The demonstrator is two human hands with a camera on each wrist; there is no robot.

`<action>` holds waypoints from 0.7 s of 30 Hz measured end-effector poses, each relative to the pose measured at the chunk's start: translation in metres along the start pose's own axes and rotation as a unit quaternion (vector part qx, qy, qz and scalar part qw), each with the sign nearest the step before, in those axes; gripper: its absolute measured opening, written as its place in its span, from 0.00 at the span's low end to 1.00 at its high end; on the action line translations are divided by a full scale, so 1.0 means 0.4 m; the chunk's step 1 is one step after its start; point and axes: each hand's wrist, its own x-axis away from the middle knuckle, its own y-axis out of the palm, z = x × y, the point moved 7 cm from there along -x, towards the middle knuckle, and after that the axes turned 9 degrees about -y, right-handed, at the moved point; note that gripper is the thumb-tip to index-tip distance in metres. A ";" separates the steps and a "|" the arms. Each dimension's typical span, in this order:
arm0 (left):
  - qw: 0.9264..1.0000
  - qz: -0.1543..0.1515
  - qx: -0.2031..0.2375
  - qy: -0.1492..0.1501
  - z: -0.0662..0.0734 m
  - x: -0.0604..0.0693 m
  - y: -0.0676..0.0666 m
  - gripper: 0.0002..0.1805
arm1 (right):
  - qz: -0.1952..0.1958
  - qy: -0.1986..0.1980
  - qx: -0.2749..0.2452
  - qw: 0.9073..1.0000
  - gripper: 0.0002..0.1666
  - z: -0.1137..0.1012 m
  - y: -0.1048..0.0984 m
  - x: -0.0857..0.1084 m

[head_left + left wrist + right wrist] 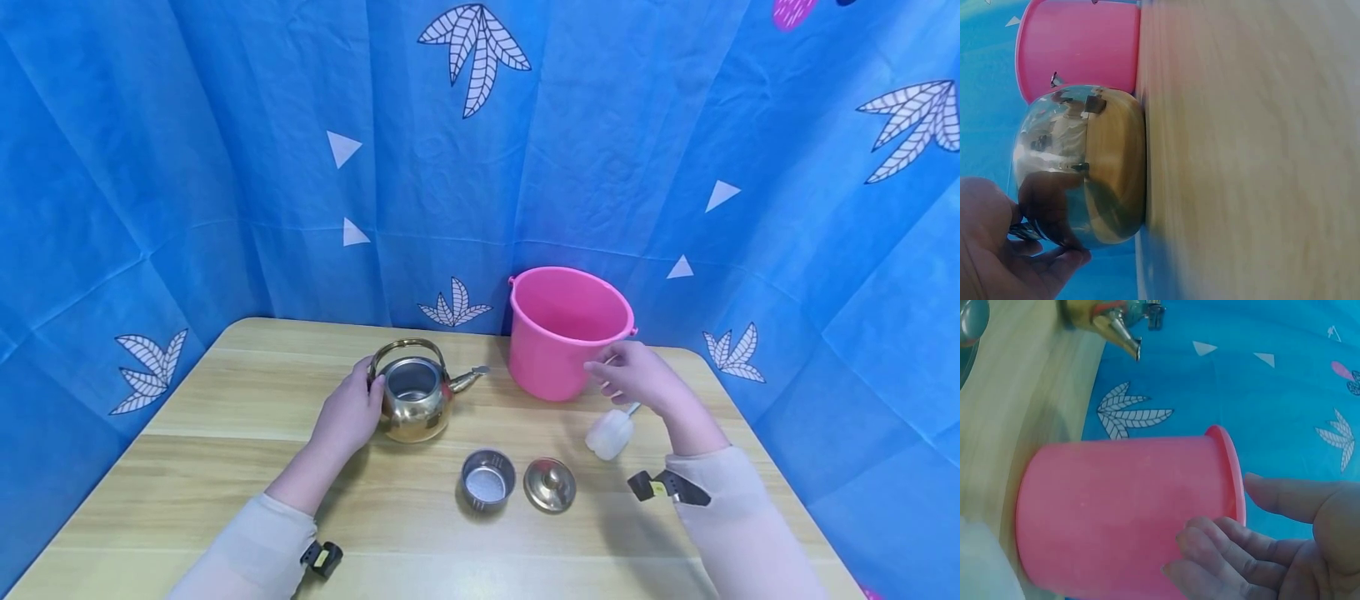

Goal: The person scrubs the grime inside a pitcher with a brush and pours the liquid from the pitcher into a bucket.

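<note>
My left hand (351,408) holds the shiny gold kettle (415,417) at its left side, by the base of the raised handle. In the left wrist view, the thumb and fingers close on that side of the kettle (1085,169). The kettle stands uncovered on the table with its spout toward the right. By the near right rim of a pink bucket (551,358) is my right hand (637,375), thumb apart from loosely bent fingers, holding nothing. The right wrist view has these fingers in front of the bucket (1122,512); whether they touch it, I cannot tell.
On the wooden table (225,467), a metal strainer cup (487,481) and a gold knobbed lid (550,485) lie in front of the kettle. Below my right hand is a white sponge brush (610,434). A blue patterned curtain (450,167) hangs behind the table.
</note>
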 end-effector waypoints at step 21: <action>1.000 -0.014 0.005 -0.011 0.003 0.005 -0.005 0.30 | -0.019 -0.035 0.008 0.999 0.17 -0.057 0.081 -0.048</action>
